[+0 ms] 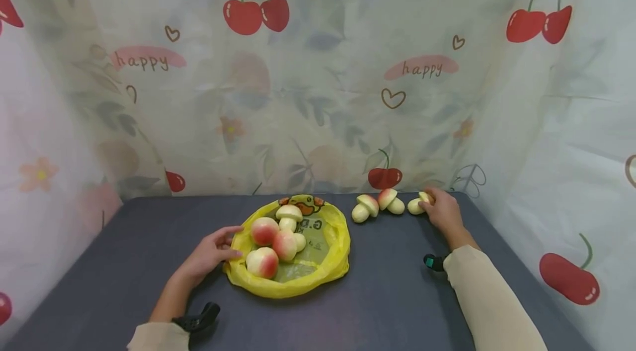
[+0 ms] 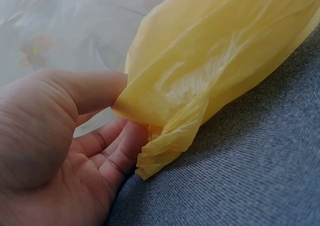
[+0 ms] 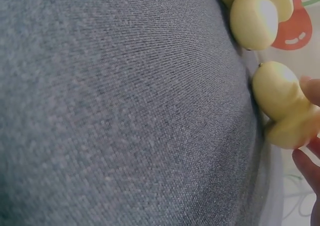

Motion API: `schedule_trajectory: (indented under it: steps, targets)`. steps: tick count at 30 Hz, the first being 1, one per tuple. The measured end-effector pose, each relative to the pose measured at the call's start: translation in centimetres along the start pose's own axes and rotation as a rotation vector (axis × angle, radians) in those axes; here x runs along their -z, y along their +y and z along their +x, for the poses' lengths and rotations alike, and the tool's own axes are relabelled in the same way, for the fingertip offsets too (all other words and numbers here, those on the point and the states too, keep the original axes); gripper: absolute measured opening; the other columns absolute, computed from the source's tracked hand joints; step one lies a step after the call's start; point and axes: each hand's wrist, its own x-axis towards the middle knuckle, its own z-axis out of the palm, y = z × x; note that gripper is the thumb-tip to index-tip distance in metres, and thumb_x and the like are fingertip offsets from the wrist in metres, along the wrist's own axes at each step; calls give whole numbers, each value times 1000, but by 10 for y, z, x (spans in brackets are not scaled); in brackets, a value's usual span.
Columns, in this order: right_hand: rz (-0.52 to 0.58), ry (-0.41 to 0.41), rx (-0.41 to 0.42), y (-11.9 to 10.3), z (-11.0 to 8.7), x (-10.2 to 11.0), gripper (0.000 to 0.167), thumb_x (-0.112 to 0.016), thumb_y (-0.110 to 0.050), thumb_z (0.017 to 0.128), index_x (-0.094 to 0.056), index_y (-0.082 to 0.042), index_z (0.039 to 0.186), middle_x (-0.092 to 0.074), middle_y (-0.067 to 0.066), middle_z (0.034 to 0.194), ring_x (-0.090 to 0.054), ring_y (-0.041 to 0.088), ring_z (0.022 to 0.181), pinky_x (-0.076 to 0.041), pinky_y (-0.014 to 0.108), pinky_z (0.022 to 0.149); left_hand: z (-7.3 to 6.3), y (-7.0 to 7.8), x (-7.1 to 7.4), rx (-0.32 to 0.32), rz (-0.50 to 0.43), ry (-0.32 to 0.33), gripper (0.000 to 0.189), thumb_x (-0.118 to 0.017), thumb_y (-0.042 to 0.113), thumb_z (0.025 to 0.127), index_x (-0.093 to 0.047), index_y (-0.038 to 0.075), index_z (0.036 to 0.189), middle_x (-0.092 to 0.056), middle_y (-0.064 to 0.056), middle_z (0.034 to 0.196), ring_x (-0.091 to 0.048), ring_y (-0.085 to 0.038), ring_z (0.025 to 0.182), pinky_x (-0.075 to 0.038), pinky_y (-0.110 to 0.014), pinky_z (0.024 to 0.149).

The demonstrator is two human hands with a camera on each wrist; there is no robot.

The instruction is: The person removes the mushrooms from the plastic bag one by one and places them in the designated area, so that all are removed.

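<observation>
A yellow plastic bag (image 1: 288, 288) with its rim rolled open lies on the table, and several toy mushrooms (image 1: 285, 244) with cream stems and pinkish-red caps are inside it. At the bag's left edge my left hand (image 1: 212, 250) pinches the rim between thumb and fingers; the left wrist view shows the crumpled yellow plastic (image 2: 175, 95) there. Far to the right, my right hand (image 1: 444, 214) grips a toy mushroom (image 3: 276, 89) by its cap, the pale stem pointing left. The hand partly covers that cap in the head view.
Two more toy mushrooms, one (image 1: 365, 208) beside another (image 1: 391, 201), lie at the table's back edge, between the bag and my right hand. A cherry-print curtain (image 1: 318, 75) hangs behind the dark grey table (image 1: 387, 296) and along both sides.
</observation>
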Motion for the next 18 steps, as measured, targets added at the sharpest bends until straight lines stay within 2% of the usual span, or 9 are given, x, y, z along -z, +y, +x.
schedule_trajectory:
  steps: [5, 13, 18]
  targets:
    - [4, 0, -23, 0, -2, 1, 45, -66, -21, 94, -54, 2, 131, -55, 28, 125, -50, 47, 112, -37, 58, 92, 0, -2, 0, -16, 1, -10, 64, -72, 8, 87, -41, -6, 142, -61, -20, 109, -61, -25, 87, -51, -31, 72]
    - [8, 25, -34, -3, -4, 3, 47, -66, -23, 94, -54, 0, 133, -54, 28, 127, -50, 47, 113, -37, 58, 92, -2, 3, 0, -3, -22, -11, 66, -74, 14, 86, -43, 0, 143, -61, -18, 111, -61, -24, 87, -50, -31, 74]
    - [49, 67, -3, -13, -9, 6, 44, -67, -22, 93, -56, -2, 131, -55, 27, 128, -49, 47, 114, -37, 59, 93, -1, 0, 0, 2, -22, -6, 66, -75, 15, 84, -45, 2, 142, -61, -18, 111, -61, -25, 87, -50, -30, 75]
